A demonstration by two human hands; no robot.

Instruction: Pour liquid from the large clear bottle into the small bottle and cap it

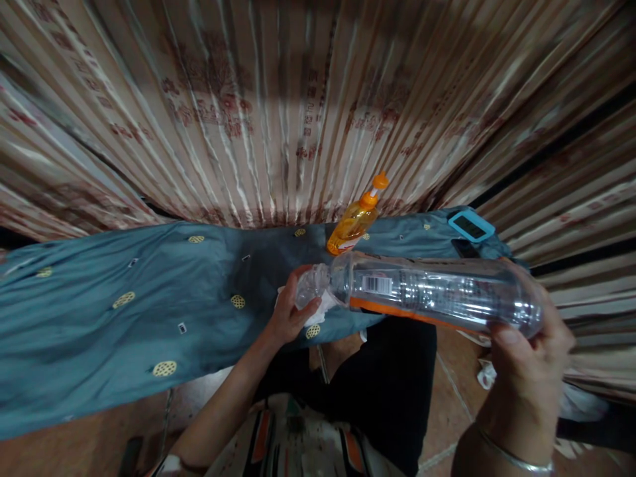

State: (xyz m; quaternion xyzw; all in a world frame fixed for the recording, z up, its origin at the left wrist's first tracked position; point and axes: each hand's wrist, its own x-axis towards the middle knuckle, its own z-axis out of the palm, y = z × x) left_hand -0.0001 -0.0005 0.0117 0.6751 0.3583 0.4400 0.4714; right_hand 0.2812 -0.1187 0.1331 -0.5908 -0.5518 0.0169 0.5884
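Where the blue patterned cloth (124, 318) covers the table, the left hand (289, 313) is closed around the neck end of the clear plastic bottle (432, 295), with a white tissue (320, 315) held against the fingers. The bottle is held horizontal above the near edge of the cloth. Behind it, an orange liquid bottle (354, 222) stands on the cloth. A blue-framed device (471, 226) lies farther right. The right hand (527, 368) grips the base of the clear bottle.
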